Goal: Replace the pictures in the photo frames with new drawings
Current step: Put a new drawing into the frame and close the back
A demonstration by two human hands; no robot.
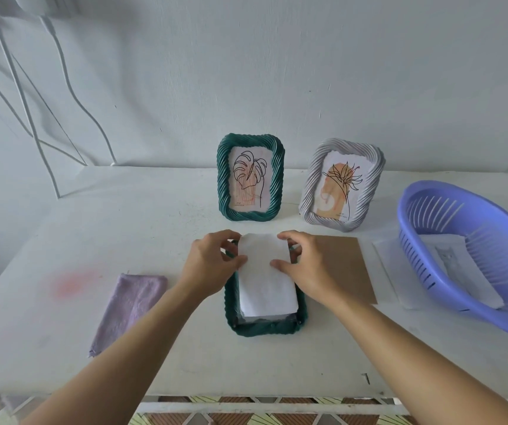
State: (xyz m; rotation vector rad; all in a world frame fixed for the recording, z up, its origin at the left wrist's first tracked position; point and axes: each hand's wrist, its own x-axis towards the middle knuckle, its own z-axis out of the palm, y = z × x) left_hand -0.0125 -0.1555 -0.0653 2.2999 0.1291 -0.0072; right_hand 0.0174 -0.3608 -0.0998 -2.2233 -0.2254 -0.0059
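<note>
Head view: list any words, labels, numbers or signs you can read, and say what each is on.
No text here can be read.
Green frame: small print at the picture's lower left, too small to read.
Grey frame: small print at the picture's bottom edge, too blurred to read.
Paper held by both hands: shows blank.
Basket, cloth, cardboard: no markings.

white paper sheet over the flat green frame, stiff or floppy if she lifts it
Probably floppy: the white paper sheet already curves up at its far end over the green frame. Likely light, pinched only by fingertips of the left hand and right hand.
</note>
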